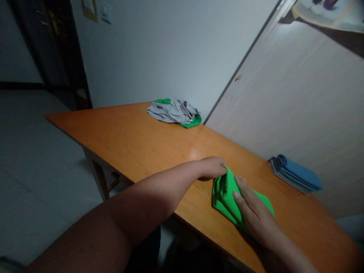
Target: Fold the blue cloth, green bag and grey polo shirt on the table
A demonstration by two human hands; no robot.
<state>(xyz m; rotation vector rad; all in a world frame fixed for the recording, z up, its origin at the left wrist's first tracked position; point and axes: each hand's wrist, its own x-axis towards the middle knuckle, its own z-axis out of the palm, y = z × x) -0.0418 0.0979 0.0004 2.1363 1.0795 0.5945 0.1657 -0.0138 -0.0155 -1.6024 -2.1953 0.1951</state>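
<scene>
A bright green cloth (227, 197), folded into a thick bundle that looks like a garment, lies near the front edge of the wooden table (127, 140). My left hand (212, 167) pinches its far left corner, with the fingers closed and partly hidden. Across the top of the cloth rests my right hand (254, 214), its fingers stretched out and pressing flat on the fabric.
Crumpled grey and green clothes (174, 112) lie at the table's far end against the wall. A neat stack of folded blue and striped clothes (297, 174) sits at the back right, beside a pale panel (301, 102).
</scene>
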